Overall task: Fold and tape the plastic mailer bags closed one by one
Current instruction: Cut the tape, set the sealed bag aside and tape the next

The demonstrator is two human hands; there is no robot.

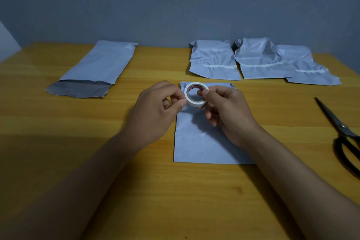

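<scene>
Both your grips pinch the tape roll (195, 94): left hand (155, 111) at its rim, right hand (228, 112) holding it above the folded mailer (204, 146) mid-counter. One unfolded bag (93, 68) waits far-left; three taped bags (261, 60) lie far-right.
</scene>
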